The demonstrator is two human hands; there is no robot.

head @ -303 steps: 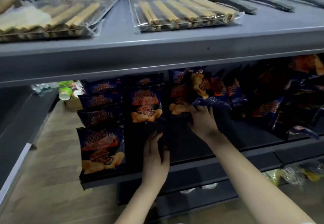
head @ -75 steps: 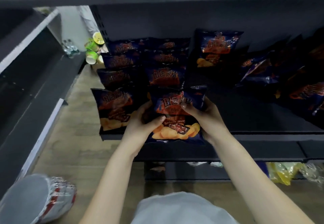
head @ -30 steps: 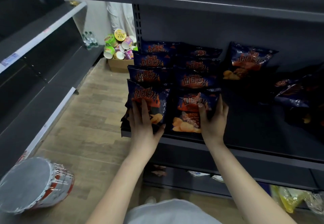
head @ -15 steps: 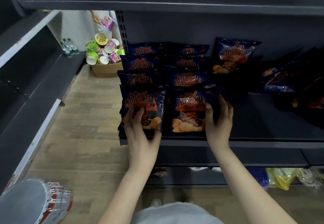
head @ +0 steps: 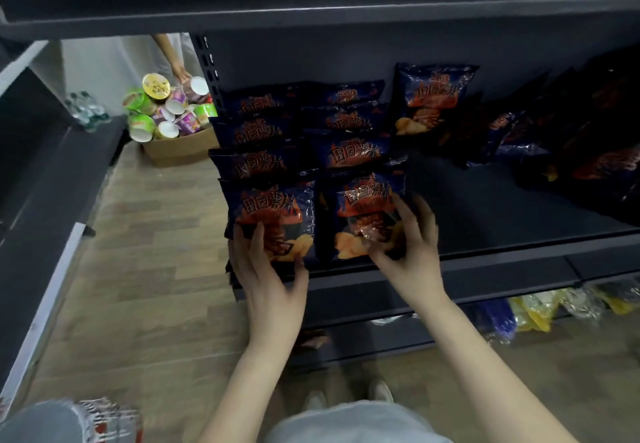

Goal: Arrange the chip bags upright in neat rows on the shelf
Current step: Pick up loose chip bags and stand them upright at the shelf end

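At the far left a cardboard box [head: 180, 153] of cups sits on the floor beyond the shelf [head: 502, 266]. On the shelf's left end, 2 rows of chip bags stand, each bag behind the next. The left hand [head: 268, 269] rests on the lower part of the front left bag [head: 273, 210], fingers fairly straight and spread, thumb out to the right, pressing rather than gripping. Just beside it, the front right bag [head: 367, 207] stands with its long axis up and down, leaning back a little. The right hand [head: 410, 252] holds its lower right corner, thumb on the face and fingers wrapped round the right edge, so the bag lies up and to the left of those fingers. Further right a lone bag [head: 433, 99] stands at the back, and a loose heap [head: 588, 158] lies well apart. A 3rd row would likely start in the gap, and the heap is nearer the right hand.
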